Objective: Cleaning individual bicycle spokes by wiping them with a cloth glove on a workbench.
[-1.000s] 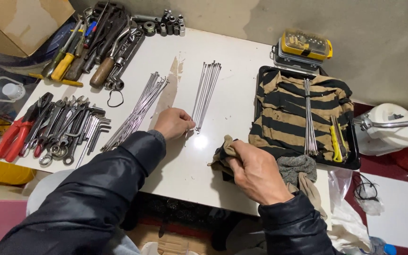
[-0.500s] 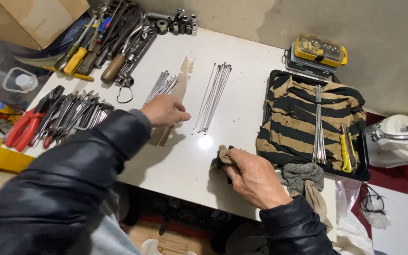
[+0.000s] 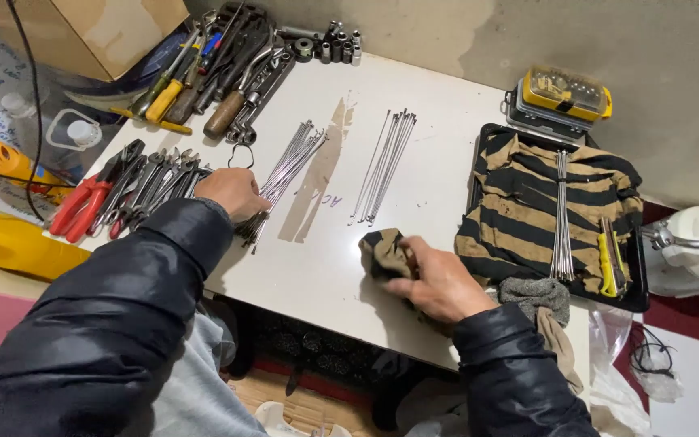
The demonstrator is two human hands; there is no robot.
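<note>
White tabletop (image 3: 438, 186) stands against a grey wall, its near edge running from 8 to 5 o'clock. At 3 o'clock, a black tray (image 3: 637, 285) holds a striped cloth (image 3: 519, 210), a bundle of spokes (image 3: 561, 218) and a yellow knife (image 3: 605, 265). Left hand (image 3: 232, 193), at 10 o'clock, rests curled on a loose pile of spokes (image 3: 285, 174); whether it clamps them cannot be told. Right hand (image 3: 438, 283) grasps a dark rag (image 3: 383, 252) near 6 o'clock. Open surface lies between the hands. Pliers (image 3: 91, 198) crowd the 9 o'clock edge.

left hand (image 3: 232, 193) rests on metal rods (image 3: 285, 174); right hand (image 3: 438, 283) grips a rag (image 3: 383, 252) on white table (image 3: 438, 97)
</note>
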